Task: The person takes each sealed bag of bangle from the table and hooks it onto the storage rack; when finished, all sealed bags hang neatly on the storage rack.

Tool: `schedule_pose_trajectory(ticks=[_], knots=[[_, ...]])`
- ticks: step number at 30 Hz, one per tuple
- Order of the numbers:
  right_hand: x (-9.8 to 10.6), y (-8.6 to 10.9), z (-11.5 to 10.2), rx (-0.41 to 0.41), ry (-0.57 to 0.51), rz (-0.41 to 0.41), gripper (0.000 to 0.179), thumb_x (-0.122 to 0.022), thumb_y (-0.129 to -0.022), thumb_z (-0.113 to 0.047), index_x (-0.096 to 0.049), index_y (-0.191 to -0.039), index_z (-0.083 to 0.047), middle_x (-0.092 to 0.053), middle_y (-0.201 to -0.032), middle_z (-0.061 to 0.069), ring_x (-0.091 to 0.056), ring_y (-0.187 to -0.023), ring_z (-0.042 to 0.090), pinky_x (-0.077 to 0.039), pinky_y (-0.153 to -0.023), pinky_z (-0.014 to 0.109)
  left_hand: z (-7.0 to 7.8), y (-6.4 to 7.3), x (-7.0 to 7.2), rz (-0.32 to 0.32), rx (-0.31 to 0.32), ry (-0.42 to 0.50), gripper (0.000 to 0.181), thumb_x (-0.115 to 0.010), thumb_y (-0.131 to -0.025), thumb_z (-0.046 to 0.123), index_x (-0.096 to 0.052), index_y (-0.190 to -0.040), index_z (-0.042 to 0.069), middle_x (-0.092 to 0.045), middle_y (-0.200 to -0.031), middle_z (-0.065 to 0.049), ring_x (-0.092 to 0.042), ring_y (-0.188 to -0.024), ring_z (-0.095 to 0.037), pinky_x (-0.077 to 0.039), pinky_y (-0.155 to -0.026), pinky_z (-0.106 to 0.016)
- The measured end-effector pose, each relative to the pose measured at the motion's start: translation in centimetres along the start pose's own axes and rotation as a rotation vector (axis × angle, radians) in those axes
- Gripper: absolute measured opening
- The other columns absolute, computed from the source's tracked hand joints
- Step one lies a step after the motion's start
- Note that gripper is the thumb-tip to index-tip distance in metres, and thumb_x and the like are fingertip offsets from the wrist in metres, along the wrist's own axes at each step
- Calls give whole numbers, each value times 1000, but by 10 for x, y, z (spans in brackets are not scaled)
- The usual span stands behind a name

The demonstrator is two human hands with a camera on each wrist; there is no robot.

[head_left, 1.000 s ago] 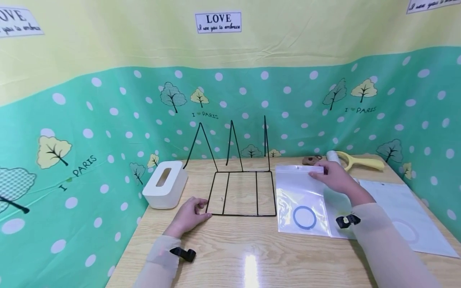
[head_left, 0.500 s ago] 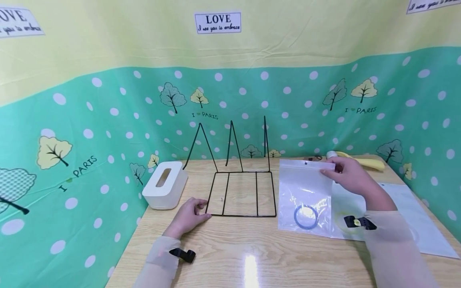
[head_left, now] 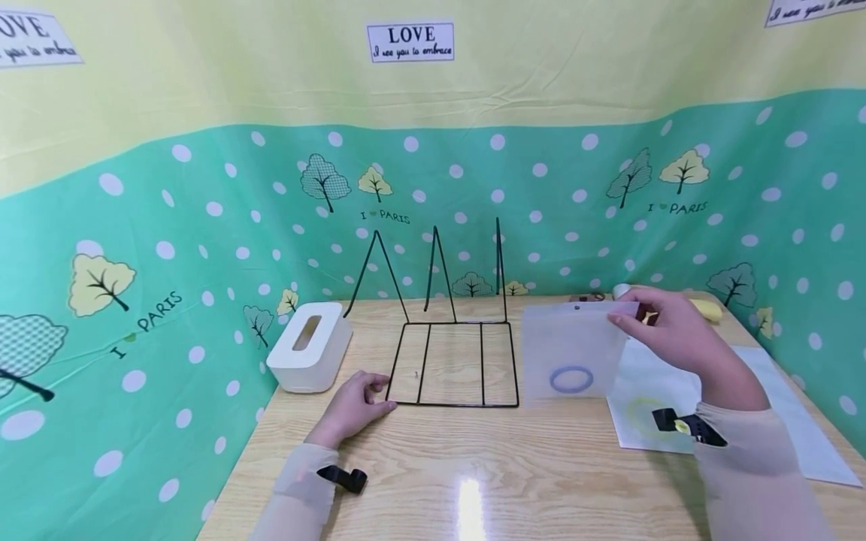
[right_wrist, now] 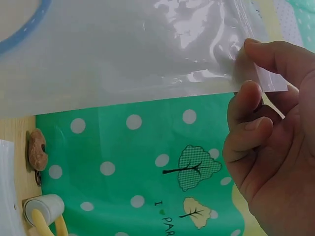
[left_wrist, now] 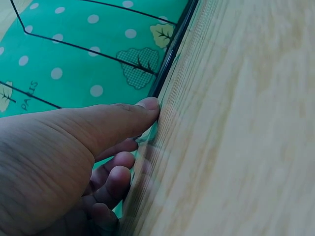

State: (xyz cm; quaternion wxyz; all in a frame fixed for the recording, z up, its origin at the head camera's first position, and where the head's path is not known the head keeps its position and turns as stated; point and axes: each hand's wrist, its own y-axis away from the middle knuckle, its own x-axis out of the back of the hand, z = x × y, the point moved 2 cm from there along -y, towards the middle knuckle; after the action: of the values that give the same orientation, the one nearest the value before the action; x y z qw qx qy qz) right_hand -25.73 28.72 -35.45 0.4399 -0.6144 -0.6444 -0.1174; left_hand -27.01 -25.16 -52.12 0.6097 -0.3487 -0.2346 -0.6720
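Lower left: your left hand point(head_left: 350, 406) pinches the black wire rack point(head_left: 482, 364) by its near corner, likely steadying it on the desk point(head_left: 541, 481). Right of centre: your right hand point(head_left: 679, 336) pinches the clear bag point(head_left: 568, 342) between thumb and fingers, upper right corner, likely keeping its face unobstructed. Bag's flat, tilted, hazy, blue ring point(head_left: 571, 391) low. Yellow handle point(head_left: 707, 310) behind.

Place — cloth-screened tabletop nook | Signs — printed fabric backdrop point(head_left: 460, 150) on three sides | wood-grain table point(head_left: 413, 481)
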Motion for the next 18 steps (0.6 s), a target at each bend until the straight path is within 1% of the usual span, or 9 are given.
schedule_pose_trajectory(ticks=[5, 7, 10, 12, 15, 18], knots=[[2, 2, -7, 93, -28, 74, 3, -75, -99, -14, -74, -101, -12, -57, -90, 2, -51, -73, 17, -44, -58, 25, 0, 0, 0, -4, 0, -2, 49, -91, -85, 28, -72, -126, 11, -62, -103, 1, -53, -79, -13, -45, -72, -31], [3, 4, -10, 98, -53, 106, 4, -76, -98, -10, -75, -101, -12, -57, -91, 1, -50, -72, 17, -43, -58, 24, 0, 0, 0, -6, 4, -8, 48, -91, -85, 28, -72, -126, 11, -62, -103, 1, -53, -79, -12, -45, -71, -31], [4, 6, -14, 94, -87, 152, 10, -76, -96, -4, -76, -101, -13, -58, -94, 1, -49, -73, 16, -41, -59, 23, -1, 0, 0, -6, 12, -8, 47, -91, -85, 27, -72, -126, 12, -62, -104, 2, -53, -79, -13, -45, -71, -31], [5, 7, -18, 100, -114, 178, 10, -76, -95, -1, -76, -98, -10, -58, -94, 1, -48, -74, 14, -39, -59, 24, -2, 0, 0, -9, 17, -8, 47, -90, -85, 26, -72, -126, 12, -62, -104, 2, -53, -79, -12, -45, -72, -31], [3, 8, -25, 132, -143, 198, 11, -75, -93, 4, -73, -92, -6, -58, -95, 2, -47, -73, 13, -38, -58, 24, -1, 0, 0, -9, 15, -6, 47, -90, -85, 26, -72, -126, 12, -63, -104, 2, -54, -79, -12, -46, -71, -31], [1, 8, -34, 178, -166, 194, 16, -76, -91, 7, -73, -89, -8, -60, -94, 1, -47, -70, 13, -38, -56, 25, -1, 1, 0, -2, 6, -7, 47, -90, -85, 25, -72, -125, 10, -63, -104, 1, -54, -78, -12, -46, -71, -31]])
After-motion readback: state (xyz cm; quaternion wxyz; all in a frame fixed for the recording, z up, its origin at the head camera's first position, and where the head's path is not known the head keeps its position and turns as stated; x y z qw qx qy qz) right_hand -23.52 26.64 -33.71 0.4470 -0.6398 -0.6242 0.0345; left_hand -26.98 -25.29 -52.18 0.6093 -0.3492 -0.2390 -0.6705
